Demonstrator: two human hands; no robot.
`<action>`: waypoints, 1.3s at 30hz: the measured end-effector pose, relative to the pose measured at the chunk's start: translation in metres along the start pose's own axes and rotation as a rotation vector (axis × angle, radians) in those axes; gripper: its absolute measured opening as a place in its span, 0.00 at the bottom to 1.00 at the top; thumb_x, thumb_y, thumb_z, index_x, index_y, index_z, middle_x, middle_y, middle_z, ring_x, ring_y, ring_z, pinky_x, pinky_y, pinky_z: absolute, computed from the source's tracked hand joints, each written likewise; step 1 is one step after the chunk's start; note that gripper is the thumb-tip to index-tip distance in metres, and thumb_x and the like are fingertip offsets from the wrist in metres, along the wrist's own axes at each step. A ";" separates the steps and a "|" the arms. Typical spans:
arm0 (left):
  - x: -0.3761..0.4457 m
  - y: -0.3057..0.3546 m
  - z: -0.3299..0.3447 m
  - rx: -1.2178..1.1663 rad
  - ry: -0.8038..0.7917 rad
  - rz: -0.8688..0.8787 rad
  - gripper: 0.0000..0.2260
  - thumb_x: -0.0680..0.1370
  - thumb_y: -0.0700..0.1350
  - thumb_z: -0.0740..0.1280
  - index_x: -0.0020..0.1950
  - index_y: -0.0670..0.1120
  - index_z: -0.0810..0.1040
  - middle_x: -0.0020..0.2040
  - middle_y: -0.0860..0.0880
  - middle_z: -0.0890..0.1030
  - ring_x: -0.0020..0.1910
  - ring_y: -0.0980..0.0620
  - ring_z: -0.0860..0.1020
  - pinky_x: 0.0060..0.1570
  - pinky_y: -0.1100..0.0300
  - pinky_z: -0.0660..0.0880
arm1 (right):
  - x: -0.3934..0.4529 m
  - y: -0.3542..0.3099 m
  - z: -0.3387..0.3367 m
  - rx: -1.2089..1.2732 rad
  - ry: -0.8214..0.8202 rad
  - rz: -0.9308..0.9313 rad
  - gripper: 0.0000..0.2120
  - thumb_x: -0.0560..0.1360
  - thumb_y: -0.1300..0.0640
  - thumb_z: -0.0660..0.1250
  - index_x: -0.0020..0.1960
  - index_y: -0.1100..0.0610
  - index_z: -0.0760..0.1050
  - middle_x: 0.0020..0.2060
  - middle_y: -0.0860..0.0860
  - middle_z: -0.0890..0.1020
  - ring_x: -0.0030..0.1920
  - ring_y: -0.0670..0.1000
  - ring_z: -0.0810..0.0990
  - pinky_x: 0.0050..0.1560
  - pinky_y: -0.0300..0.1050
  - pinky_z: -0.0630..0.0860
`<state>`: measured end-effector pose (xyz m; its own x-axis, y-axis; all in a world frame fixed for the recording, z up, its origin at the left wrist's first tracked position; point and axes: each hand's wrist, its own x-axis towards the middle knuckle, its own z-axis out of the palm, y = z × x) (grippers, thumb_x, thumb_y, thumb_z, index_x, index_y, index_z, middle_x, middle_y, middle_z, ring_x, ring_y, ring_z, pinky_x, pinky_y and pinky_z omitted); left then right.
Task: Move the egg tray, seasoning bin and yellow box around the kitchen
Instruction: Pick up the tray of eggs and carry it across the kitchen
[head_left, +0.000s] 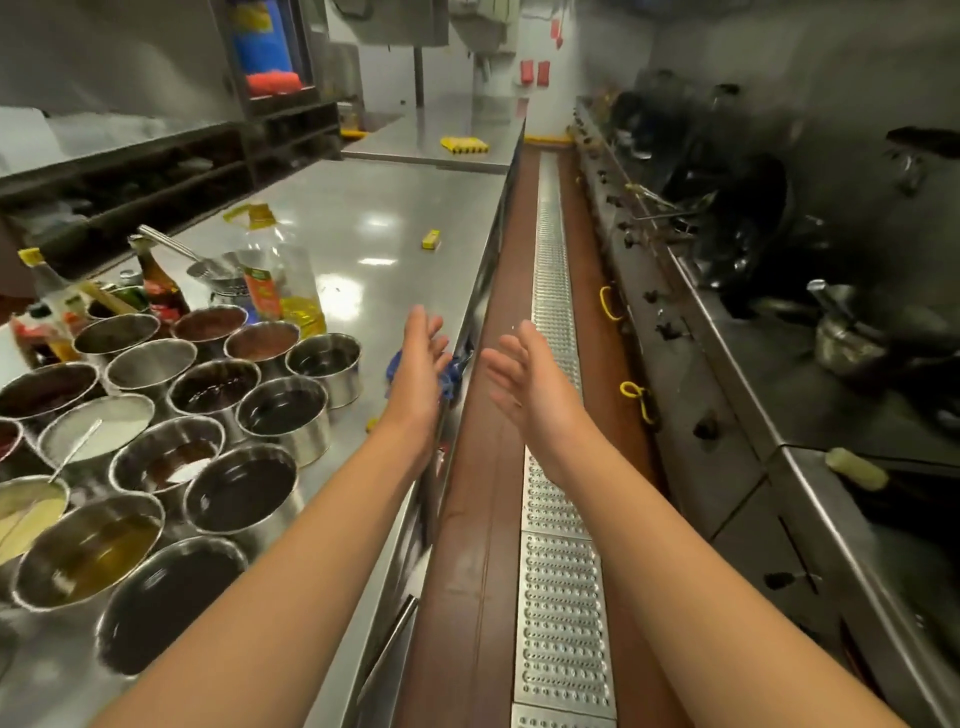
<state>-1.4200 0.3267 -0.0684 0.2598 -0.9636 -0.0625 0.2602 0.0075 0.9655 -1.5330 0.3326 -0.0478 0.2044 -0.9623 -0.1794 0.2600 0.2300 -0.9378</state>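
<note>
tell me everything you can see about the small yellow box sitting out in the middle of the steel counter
The small yellow box is a little rectangular block, bright yellow, with some darker marking on its side too blurred to read. It looks like card or a wrapped packet, closed. It lies flat on the bare steel counter, near the counter's aisle-side edge, well beyond the round metal seasoning tins and the oil bottle. It stands alone: nothing touches it, and both hands are held open nearer the camera, well short of it.

Both hands, left (422, 358), right (524, 382), extended, fingers straight, empty; yellow box (430, 239) on steel counter (363, 208).
</note>
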 end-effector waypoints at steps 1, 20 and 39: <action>0.009 0.001 0.005 0.005 -0.005 0.002 0.28 0.84 0.61 0.46 0.79 0.47 0.63 0.78 0.45 0.66 0.75 0.49 0.67 0.71 0.57 0.61 | 0.010 -0.002 -0.004 -0.001 0.000 -0.003 0.26 0.83 0.44 0.51 0.77 0.56 0.63 0.72 0.56 0.72 0.70 0.52 0.71 0.69 0.45 0.65; 0.253 0.007 0.114 0.102 0.179 0.107 0.27 0.84 0.62 0.47 0.78 0.50 0.65 0.76 0.49 0.68 0.72 0.52 0.69 0.76 0.47 0.60 | 0.290 -0.083 -0.090 -0.010 -0.135 -0.051 0.28 0.83 0.40 0.51 0.77 0.55 0.63 0.70 0.53 0.73 0.72 0.51 0.70 0.74 0.51 0.64; 0.556 -0.012 0.216 -0.049 -0.035 0.037 0.26 0.85 0.59 0.47 0.78 0.48 0.64 0.77 0.47 0.66 0.75 0.50 0.67 0.69 0.59 0.63 | 0.549 -0.171 -0.138 -0.017 0.067 -0.055 0.27 0.83 0.42 0.51 0.74 0.58 0.67 0.70 0.55 0.74 0.71 0.51 0.71 0.74 0.51 0.64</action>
<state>-1.4796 -0.2670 -0.0597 0.2379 -0.9711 -0.0170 0.2964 0.0559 0.9534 -1.5953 -0.2551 -0.0271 0.1266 -0.9811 -0.1463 0.2531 0.1745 -0.9516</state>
